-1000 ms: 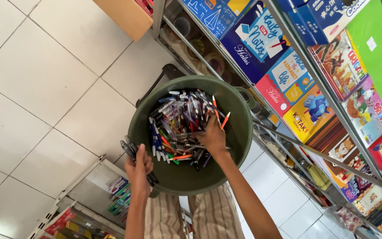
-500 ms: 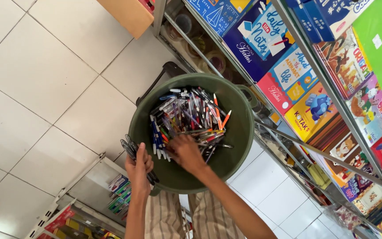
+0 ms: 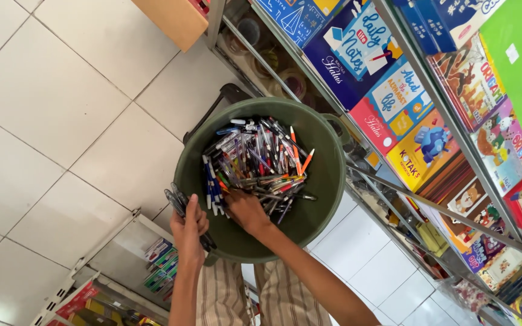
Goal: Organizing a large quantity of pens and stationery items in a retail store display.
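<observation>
Nearest the camera, the person's striped trousers (image 3: 255,299) sit under both forearms, which reach forward into the scene. The left hand (image 3: 188,226) is clenched around a bundle of dark pens (image 3: 179,205) at the near rim of the green tub (image 3: 327,181); the grip looks meant to keep those pens together and apart from the loose ones, since they fan out above the fist rather than lying in the tub. The right hand (image 3: 246,211) is down inside the tub, fingers curled into the near edge of the heap of pens (image 3: 255,163); whether it actually grasps one or only rakes through them I cannot tell, as the fingertips are buried. The heap fills the middle of the tub: a tangle of slim pens lying every way, mostly clear and black barrels with blue caps on the left side, and a few orange and red ones sticking up toward the far side. The tub seems to rest on a dark stool (image 3: 228,96) over the white tiled floor (image 3: 49,121). To the right, a metal shelf rack (image 3: 394,187) carries colourful notebooks and children's books (image 3: 394,108), covers facing out. At the lower left stands a display case (image 3: 122,265) holding small boxes.
</observation>
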